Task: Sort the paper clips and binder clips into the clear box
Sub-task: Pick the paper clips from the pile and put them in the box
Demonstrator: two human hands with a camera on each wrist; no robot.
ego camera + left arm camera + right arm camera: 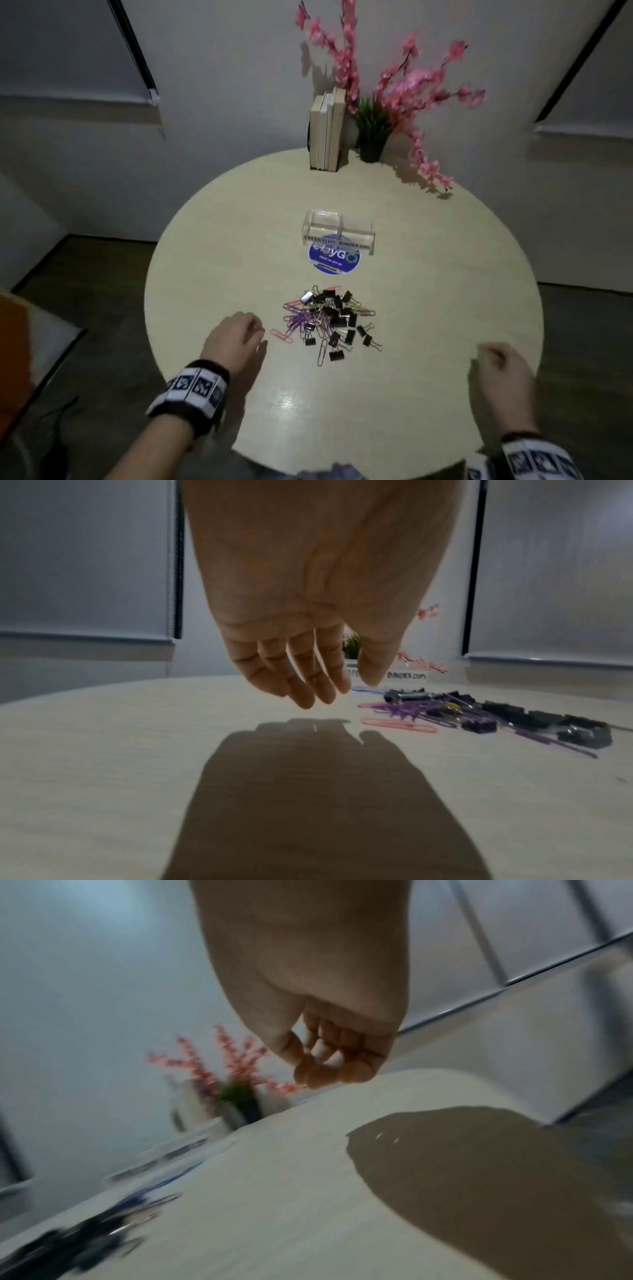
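Observation:
A mixed pile [330,318] of coloured paper clips and black binder clips lies in the middle of the round table. One pink paper clip [281,336] [399,725] lies loose at the pile's left edge. Behind the pile stands the clear box [338,232] with two labelled compartments, both bare. My left hand [236,337] [329,688] hovers just left of the pink clip, fingers relaxed and holding nothing. My right hand [500,368] [334,1066] hangs over the table's right edge, fingers curled in, nothing in it. The right wrist view is blurred.
A blue round sticker [334,262] lies on the table [428,274] in front of the box. Upright books [327,132], a small potted plant [371,137] and pink blossom branches [421,102] stand at the far edge. An orange seat [13,359] is at the left.

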